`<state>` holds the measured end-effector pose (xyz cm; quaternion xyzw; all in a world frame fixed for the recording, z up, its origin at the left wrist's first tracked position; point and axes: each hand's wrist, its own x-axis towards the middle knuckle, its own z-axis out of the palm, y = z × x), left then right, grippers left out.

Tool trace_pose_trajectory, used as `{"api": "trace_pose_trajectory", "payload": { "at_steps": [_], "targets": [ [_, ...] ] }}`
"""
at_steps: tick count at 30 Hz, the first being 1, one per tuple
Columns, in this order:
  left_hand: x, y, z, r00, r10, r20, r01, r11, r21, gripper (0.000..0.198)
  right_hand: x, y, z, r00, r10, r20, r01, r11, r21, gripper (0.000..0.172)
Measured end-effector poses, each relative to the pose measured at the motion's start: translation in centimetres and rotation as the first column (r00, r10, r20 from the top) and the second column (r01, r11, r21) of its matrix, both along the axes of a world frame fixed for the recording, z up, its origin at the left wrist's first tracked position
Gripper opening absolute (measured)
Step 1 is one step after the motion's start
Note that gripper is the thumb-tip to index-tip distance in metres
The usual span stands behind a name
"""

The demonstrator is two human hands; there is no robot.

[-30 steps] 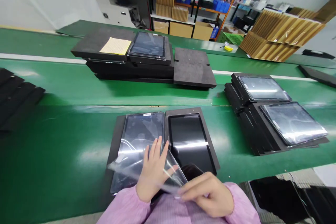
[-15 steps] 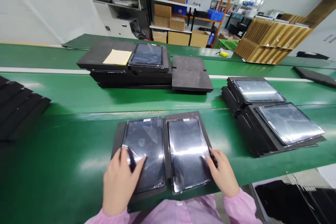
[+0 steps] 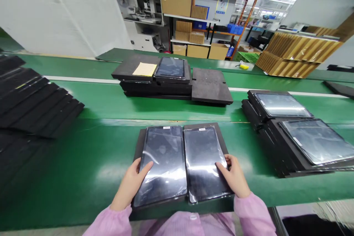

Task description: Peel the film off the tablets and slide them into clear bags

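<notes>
Two tablets in clear film lie side by side on black foam pads, a small white label at the top of each. My left hand (image 3: 132,183) grips the left tablet (image 3: 164,162) at its outer edge, thumb on the glass and fingers curled round the side. At the outer edge of the right tablet (image 3: 203,158), my right hand (image 3: 234,175) holds on in the same way, thumb on the screen. Both hands' fingertips are partly hidden; whether they also hold the foam pad (image 3: 221,138) underneath, I cannot tell.
Black foam stacks stand at the left (image 3: 41,107) and right, the right stack topped by film-covered tablets (image 3: 318,141). Across the green bench (image 3: 102,147) sit more foam pads (image 3: 211,85), a tablet (image 3: 170,68) and a yellow note (image 3: 144,69). Cardboard dividers (image 3: 297,53) stand at the back right.
My left hand has moved from lying over the left tablet to gripping its outer edge. My right hand stays at the right tablet's edge. The camera view has shifted left.
</notes>
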<state>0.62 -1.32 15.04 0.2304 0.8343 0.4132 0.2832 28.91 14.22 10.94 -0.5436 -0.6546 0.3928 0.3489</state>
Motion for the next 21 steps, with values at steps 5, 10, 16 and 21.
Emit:
{"api": "trace_pose_trajectory", "payload": {
  "at_steps": [5,10,16,21],
  "targets": [
    [0.1,0.0,1.4,0.903,-0.003,0.429,-0.060,0.989,0.132,0.049,0.8,0.0,2.7,0.965,0.063,-0.256,-0.116,0.973,-0.200,0.057],
    [0.7,-0.2,1.0,0.864,0.119,0.489,-0.174,0.983,0.068,0.037,0.7,0.6,5.4,0.901,0.021,-0.434,-0.221,0.882,-0.416,0.074],
    [2.3,0.2,1.3,0.875,0.092,0.476,-0.188,0.969,0.159,0.034,-4.0,-0.2,5.0,0.773,0.088,-0.628,-0.443,0.783,-0.436,0.061],
    [3.1,1.0,1.0,0.873,-0.002,0.487,-0.165,0.940,0.299,0.060,-6.9,-1.0,5.1,0.775,0.213,-0.595,-0.466,0.828,-0.311,0.057]
  ]
}}
